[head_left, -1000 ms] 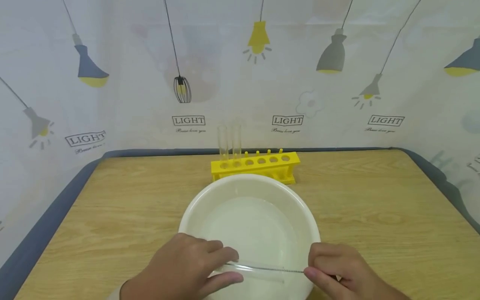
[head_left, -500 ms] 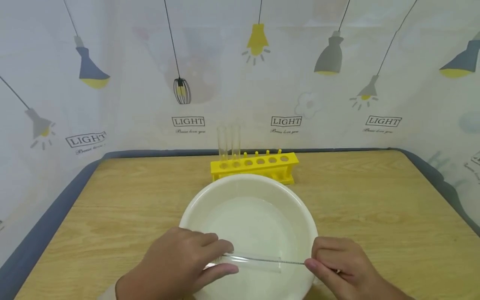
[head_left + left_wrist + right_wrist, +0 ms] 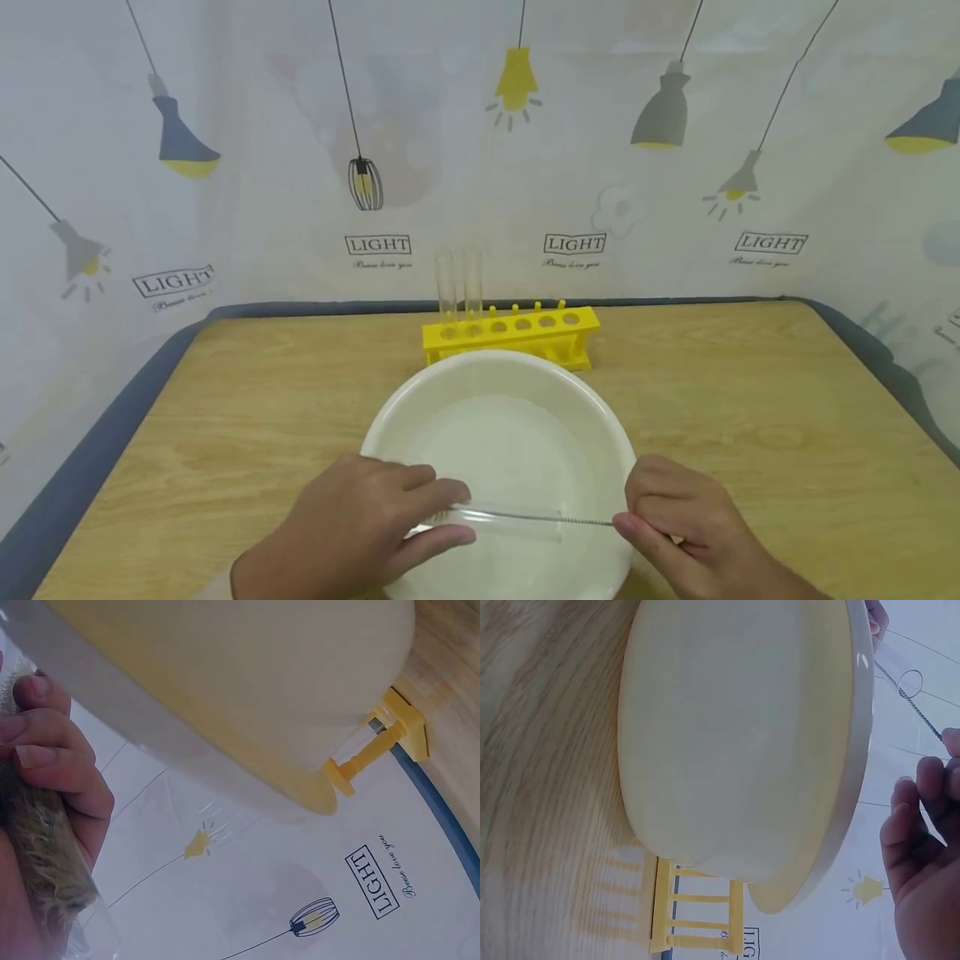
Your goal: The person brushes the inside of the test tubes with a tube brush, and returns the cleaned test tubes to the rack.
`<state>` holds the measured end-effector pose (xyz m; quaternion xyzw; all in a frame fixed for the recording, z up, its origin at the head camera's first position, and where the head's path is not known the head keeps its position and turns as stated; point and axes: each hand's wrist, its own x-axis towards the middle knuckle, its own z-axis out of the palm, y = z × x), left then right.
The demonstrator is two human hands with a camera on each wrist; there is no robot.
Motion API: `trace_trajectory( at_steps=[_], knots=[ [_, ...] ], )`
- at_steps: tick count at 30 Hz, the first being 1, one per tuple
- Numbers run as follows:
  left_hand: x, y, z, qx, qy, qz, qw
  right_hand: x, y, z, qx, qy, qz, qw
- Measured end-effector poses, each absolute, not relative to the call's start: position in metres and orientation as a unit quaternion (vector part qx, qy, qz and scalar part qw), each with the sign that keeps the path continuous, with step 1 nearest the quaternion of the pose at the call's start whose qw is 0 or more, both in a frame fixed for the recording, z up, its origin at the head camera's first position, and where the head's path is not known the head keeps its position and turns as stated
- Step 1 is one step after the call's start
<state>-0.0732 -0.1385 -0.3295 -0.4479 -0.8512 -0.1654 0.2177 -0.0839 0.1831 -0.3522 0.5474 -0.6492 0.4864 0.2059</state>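
Over the near part of a white basin, my left hand grips a clear glass test tube that lies nearly level, its mouth to the right. My right hand pinches the twisted wire stem of a test tube brush, which runs into the tube's mouth. In the left wrist view, the brush's pale bristles show inside the tube, with curled fingers around it. The right wrist view shows the wire entering the round tube mouth. Water appears to stand in the basin.
Behind the basin stands a yellow test tube rack. Two clear test tubes stand upright in its left holes. All rest on a wooden table, with a lamp-patterned cloth hanging behind.
Both hands have risen slightly in the head view with the tube and brush. The right hand has shifted a little right, and slightly more wire shows outside the tube's mouth.
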Motion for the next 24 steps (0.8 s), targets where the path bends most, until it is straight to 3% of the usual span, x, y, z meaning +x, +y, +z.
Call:
trace_trajectory(
  at_steps=[24],
  knots=[
    [-0.078, -0.142, -0.332, -0.447, -0.848, -0.163, 0.234, -0.084, 0.192, -0.354, 0.52, -0.681, 0.488, 0.168]
  ],
)
